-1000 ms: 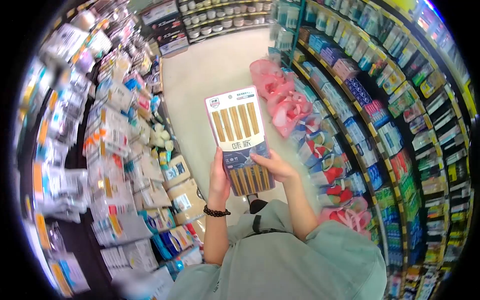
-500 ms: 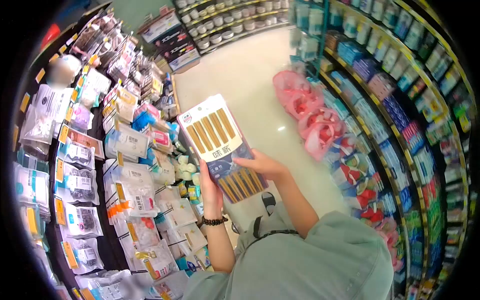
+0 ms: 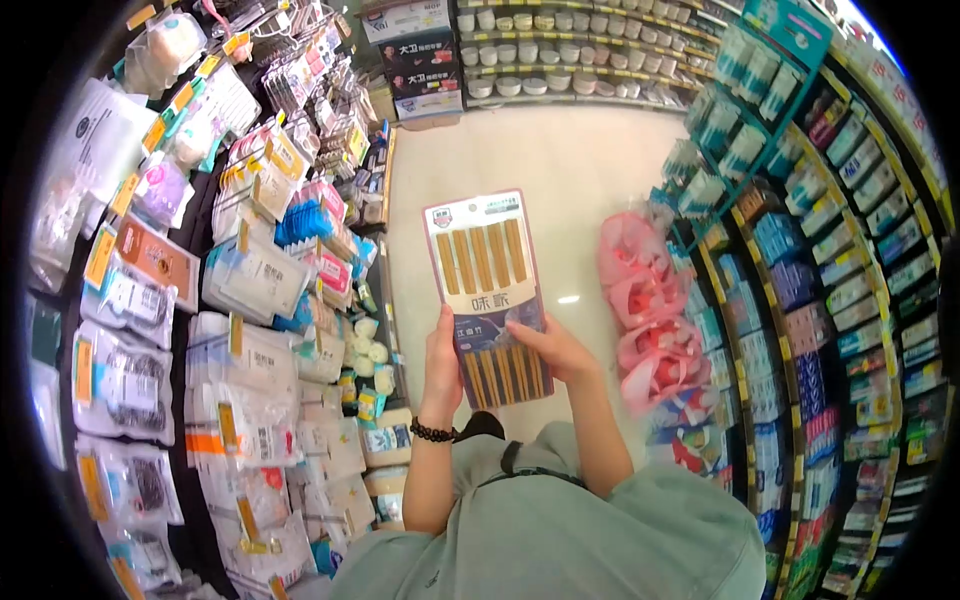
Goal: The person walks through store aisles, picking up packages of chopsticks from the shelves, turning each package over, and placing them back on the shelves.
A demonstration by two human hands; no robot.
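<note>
A flat package of wooden chopsticks point(image 3: 488, 300), with a white upper part and a dark blue lower band, is held upright in front of my body. My left hand point(image 3: 442, 365) grips its lower left edge, and a dark beaded bracelet point(image 3: 433, 432) circles that wrist. On the lower right edge is my right hand point(image 3: 556, 346), its thumb lying across the front of the blue band. The fingers behind the package are hidden.
Bagged goods point(image 3: 262, 270) hang on the left shelves. Stacked boxes point(image 3: 425, 62) and shelves of bowls point(image 3: 560, 83) stand at the aisle's far end. Pink bags point(image 3: 655, 310) line the right side, beside a teal rack point(image 3: 745, 120) and packed shelves point(image 3: 800, 340).
The package was tilted left half a second ago and is now nearly upright, further right in view. The view has turned, bringing more of the bowl shelves in. Both hands have kept their hold.
</note>
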